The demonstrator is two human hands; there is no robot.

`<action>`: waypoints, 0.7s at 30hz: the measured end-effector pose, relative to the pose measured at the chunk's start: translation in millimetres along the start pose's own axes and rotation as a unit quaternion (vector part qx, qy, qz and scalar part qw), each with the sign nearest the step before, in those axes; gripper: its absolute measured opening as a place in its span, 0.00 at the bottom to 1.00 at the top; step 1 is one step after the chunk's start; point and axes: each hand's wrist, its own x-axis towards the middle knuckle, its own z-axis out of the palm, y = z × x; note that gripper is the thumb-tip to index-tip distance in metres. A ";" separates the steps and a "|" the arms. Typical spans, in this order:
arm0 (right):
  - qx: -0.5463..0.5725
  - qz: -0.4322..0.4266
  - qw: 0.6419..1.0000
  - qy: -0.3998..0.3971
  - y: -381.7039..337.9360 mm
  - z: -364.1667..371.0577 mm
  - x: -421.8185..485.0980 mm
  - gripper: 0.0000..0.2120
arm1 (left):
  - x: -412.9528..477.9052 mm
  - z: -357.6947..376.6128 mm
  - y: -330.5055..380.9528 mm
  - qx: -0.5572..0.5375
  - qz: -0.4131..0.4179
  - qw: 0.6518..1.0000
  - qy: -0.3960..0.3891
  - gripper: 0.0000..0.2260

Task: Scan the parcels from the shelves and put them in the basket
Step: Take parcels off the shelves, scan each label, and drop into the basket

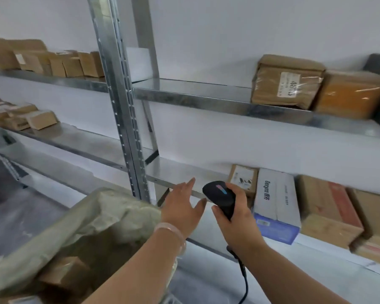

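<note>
My right hand (pixel 235 218) grips a black handheld scanner (pixel 221 197) with its cable hanging down, held in front of the lower shelf. My left hand (pixel 182 205) is open with fingers spread, empty, reaching toward the lower shelf's front edge (pixel 176 183). On that shelf to the right stand a small brown parcel (pixel 242 178), a white and blue box (pixel 276 205) and a brown box with red print (pixel 329 211). The basket (pixel 53 233), lined with a translucent bag, is at the lower left and holds brown parcels (pixel 64 275).
The upper right shelf (pixel 191 99) carries a taped brown parcel (pixel 287 82) and an orange-brown one (pixel 349 95). Shelves on the left hold several small cardboard boxes (pixel 59 64). A steel upright post (pixel 121 102) stands between the bays. Grey floor lies at the left.
</note>
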 end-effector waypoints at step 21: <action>0.013 -0.046 0.994 0.100 30.8 -193.0 -0.3 0.25 | 0.1 65.5 195.9 -0.035 0.082 0.996 -0.001 0.29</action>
